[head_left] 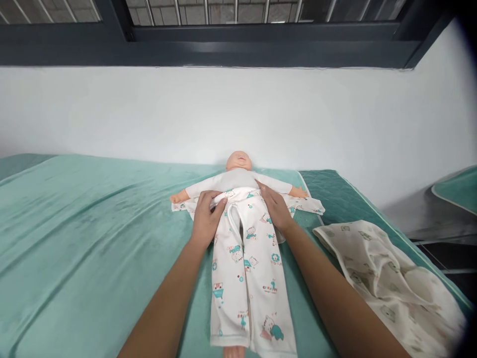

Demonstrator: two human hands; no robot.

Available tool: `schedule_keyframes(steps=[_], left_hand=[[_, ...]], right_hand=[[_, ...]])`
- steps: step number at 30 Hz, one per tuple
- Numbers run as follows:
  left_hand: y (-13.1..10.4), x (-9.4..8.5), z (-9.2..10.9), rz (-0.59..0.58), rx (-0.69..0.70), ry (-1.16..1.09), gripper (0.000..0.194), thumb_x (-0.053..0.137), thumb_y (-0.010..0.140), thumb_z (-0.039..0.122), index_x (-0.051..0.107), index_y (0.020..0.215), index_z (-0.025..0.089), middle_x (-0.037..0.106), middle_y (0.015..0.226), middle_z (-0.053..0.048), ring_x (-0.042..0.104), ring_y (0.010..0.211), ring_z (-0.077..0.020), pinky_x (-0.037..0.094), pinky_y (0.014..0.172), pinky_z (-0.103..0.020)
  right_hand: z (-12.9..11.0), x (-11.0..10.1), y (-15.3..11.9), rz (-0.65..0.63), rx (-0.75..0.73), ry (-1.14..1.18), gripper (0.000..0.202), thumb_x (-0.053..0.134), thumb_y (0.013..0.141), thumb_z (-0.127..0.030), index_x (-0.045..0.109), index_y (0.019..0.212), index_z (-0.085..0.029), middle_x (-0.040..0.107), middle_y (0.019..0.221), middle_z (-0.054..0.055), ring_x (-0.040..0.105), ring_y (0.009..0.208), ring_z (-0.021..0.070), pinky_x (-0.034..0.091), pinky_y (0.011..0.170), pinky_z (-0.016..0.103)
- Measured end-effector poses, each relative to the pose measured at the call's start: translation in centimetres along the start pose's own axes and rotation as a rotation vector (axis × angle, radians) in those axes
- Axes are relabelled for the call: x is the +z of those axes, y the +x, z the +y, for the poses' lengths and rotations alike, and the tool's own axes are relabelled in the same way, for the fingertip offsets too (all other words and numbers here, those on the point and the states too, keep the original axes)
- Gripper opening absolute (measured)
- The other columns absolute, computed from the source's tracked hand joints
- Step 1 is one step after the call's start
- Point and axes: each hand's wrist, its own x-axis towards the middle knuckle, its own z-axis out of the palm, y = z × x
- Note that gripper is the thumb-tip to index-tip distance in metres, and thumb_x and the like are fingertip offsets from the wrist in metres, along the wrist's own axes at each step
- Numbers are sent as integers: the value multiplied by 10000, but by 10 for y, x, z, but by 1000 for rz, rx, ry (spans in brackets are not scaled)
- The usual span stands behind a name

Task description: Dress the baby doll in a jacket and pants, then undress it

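A baby doll (pixel 239 160) lies on its back with its head toward the wall and both arms spread. It wears a white long-sleeved top, and white printed baby trousers (pixel 250 268) cover its legs. My left hand (pixel 208 217) is closed at one side of the trousers' waistband, thumb and fingers around the cloth. On the other side of the waist my right hand (pixel 275 206) lies with fingers stretched out against the doll's belly and the waistband. A printed jacket (pixel 307 204) is spread open beneath the doll, its sleeves under the arms. Part of a foot shows below one trouser leg.
Green bedding (pixel 93 238) covers the bed, with a darker quilted layer (pixel 324 184) at the right. A crumpled cream printed cloth (pixel 387 283) lies beside my right forearm. A white wall (pixel 167 114) and a barred window with a dark frame (pixel 261 47) stand behind.
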Motion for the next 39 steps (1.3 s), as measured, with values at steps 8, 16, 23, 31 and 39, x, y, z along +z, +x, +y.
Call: schedule_keyframes(steps=[8,16,23,31,39], left_hand=[[0,0,-1,-2,-2,4,149,590,934,351,634,1039,255,605,1073,-23,570,1070,-188,446,963,-329],[-2,-1,-4,-10,39,7,155,581,940,344,631,1053,250,562,1113,-41,552,1118,-189,439,1001,-337],[-5,-5,2,9,213,118,160,500,984,314,629,959,221,566,1083,-62,502,1085,-207,405,998,-393],[-34,-10,27,-71,212,-26,254,345,1037,324,496,864,215,555,832,-21,521,804,-165,429,763,-326],[-27,-11,20,-183,153,138,306,401,1020,375,533,800,209,559,770,-3,515,772,-168,397,757,-335]], right_hand=[[-4,1,-6,65,4,-58,512,365,1000,-554,627,1333,-267,623,1380,35,530,1331,260,359,1167,489],[-12,-2,-13,117,-123,-121,371,461,983,-463,641,1234,-258,608,1375,74,513,1318,251,366,1151,478],[-27,2,-19,-55,-335,-335,482,725,822,-445,524,1215,-253,459,1491,104,344,1418,290,295,1174,525],[-32,3,-24,13,-484,-485,316,781,748,-264,540,952,-251,485,1409,97,408,1320,316,357,1077,494],[-28,-4,-41,71,-704,-622,177,656,818,-205,496,752,-242,601,763,25,522,804,220,395,795,379]])
